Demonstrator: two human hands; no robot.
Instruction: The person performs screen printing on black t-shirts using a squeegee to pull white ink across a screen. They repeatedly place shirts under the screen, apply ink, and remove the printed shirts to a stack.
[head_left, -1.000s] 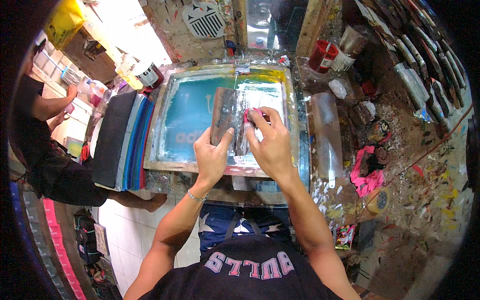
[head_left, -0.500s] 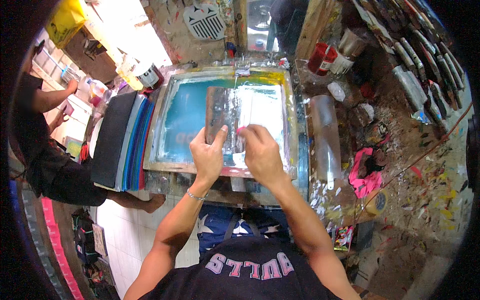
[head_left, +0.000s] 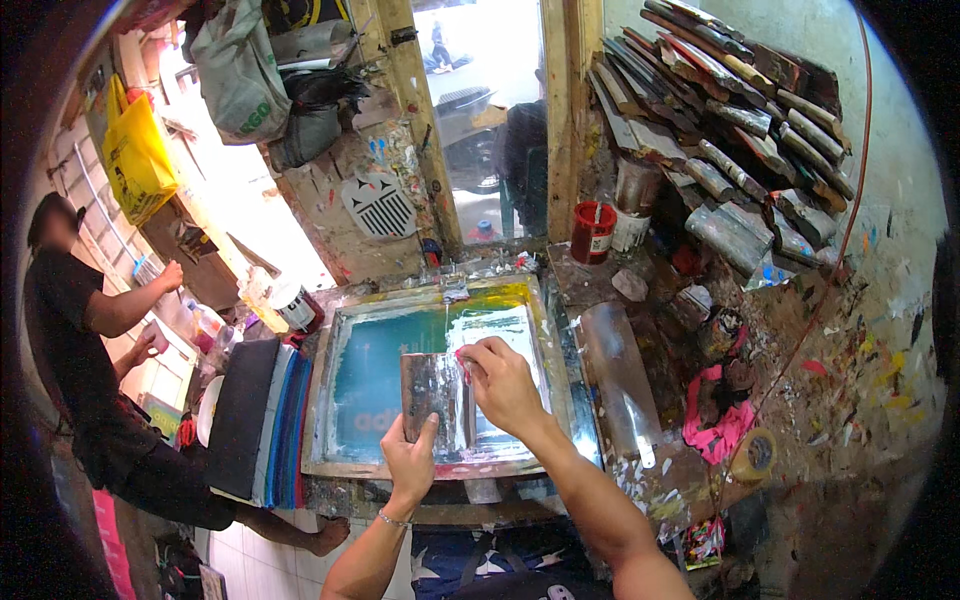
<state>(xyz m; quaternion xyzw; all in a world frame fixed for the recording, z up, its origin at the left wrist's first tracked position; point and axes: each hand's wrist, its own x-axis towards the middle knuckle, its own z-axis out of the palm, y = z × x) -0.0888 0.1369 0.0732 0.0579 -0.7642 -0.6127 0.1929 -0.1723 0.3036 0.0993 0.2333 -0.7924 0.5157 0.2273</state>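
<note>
My left hand (head_left: 408, 468) grips the lower end of a flat wooden squeegee (head_left: 428, 395), thumb on its face. The squeegee is smeared with white and dark paint and is held upright over a screen-printing frame (head_left: 318, 440). At the upper right corner of the squeegee, my right hand (head_left: 506, 385) is closed, with a small pink-red bit (head_left: 462, 356) showing at its fingertips; what that is, I cannot make out. Below, the screen's mesh (head_left: 370, 350) looks teal on the left and white on the right, with yellow smears along the far edge.
A stack of dark and coloured boards (head_left: 245, 420) stands left of the frame. To the right lie a clear sheet (head_left: 612, 370), a pink cloth (head_left: 720, 420) and a tape roll (head_left: 755, 455). Beyond are a red tub (head_left: 593, 235) and piled squeegees (head_left: 745, 150). Another person (head_left: 95, 340) is at the left.
My right hand has moved from the squeegee's lower right edge up to its upper right corner. The left hand still holds the squeegee. The view has tilted upward, showing more of the wall.
</note>
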